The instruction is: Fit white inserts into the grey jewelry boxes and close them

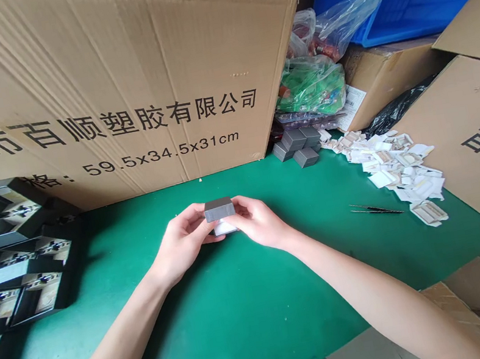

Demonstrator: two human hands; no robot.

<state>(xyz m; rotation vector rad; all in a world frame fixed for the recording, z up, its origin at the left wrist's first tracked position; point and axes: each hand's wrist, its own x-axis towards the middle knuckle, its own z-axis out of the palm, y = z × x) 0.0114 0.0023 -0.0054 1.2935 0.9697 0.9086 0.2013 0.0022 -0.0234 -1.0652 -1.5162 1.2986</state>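
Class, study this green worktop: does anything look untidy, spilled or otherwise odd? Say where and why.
The white pieces lie in a loose, overlapping scatter on the right of the worktop, at mixed angles, unlike the compact group of dark grey boxes beside them. Nothing else clearly stands out.

A small dark-gray box [219, 209], straight-edged, is held between the left hand [181, 237] and right hand [261, 223], white part [224, 227] showing beneath its gray upper part.
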